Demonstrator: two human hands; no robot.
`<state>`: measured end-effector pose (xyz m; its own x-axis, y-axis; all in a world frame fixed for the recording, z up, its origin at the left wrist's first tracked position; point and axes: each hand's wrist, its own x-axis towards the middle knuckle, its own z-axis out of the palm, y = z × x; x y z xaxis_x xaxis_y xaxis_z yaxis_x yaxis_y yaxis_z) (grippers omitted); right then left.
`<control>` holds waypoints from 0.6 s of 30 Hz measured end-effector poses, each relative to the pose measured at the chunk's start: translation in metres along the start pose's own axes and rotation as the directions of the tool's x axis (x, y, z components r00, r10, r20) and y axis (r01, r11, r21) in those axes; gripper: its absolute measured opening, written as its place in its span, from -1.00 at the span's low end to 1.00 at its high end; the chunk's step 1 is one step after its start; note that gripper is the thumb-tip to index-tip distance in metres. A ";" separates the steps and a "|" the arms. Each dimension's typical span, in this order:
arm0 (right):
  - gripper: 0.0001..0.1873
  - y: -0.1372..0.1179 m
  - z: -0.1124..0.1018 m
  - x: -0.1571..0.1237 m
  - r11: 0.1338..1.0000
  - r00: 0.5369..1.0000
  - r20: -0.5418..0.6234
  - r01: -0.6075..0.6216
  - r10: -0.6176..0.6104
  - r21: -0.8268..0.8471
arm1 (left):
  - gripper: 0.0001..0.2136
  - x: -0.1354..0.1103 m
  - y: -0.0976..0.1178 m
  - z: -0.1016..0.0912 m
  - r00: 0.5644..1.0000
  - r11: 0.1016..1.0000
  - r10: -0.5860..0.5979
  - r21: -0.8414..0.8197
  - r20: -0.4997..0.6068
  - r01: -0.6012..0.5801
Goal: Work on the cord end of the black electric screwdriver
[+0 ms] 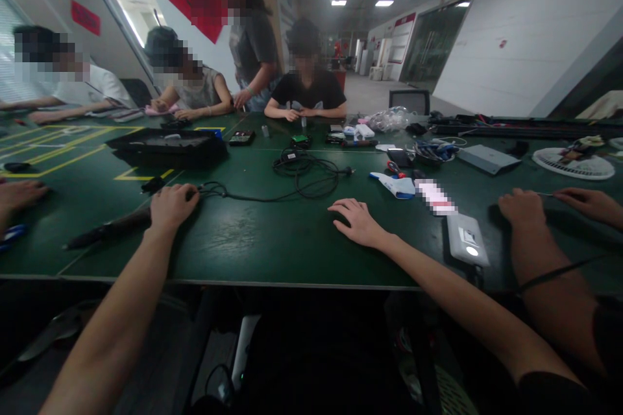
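Note:
My left hand [171, 205] lies on the green table [272, 240], fingers curled down over the end of a black cable [253, 196] beside a dark rod-like tool [109, 230]. My right hand [357, 220] rests flat on the table with its fingers spread, holding nothing. The cable runs from my left hand to a loose coil [311, 172] further back. A white and blue device [396, 185] lies just beyond my right hand.
A white gadget [467, 240] lies at the right, next to another person's hands [523, 206]. A black case [165, 144], small electronics [300, 140] and a white fan grille [574, 165] sit further back. Several people work along the far side and left. A hand [22, 193] rests at the left edge.

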<state>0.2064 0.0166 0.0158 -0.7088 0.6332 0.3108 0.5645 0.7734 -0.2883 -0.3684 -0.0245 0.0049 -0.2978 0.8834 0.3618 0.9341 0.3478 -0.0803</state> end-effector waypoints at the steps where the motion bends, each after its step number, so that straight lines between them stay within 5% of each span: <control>1: -0.59 0.001 0.000 0.000 1.000 1.000 0.004 -0.001 0.001 0.005 | -0.62 -0.001 -0.004 0.001 0.998 0.998 -0.061 0.026 -0.023 0.061; 4: -0.61 0.001 0.000 0.000 1.000 1.000 0.012 0.000 0.000 0.010 | -0.65 -0.003 -0.002 0.001 0.995 0.995 -0.086 0.042 -0.051 0.088; 11: -0.63 -0.001 -0.002 0.000 1.000 1.000 0.020 0.003 -0.003 0.020 | -0.61 0.002 0.032 0.000 0.986 0.973 0.157 -0.183 0.062 -0.144; 18: -0.64 -0.002 -0.002 0.001 1.000 1.000 -0.011 0.009 -0.009 0.029 | -0.60 -0.006 0.084 -0.014 0.899 0.847 0.426 -0.393 0.097 -0.359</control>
<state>0.2055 0.0156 0.0182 -0.7094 0.6264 0.3230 0.5454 0.7782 -0.3113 -0.2857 -0.0050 0.0090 0.1111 0.9733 0.2009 0.9750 -0.1459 0.1677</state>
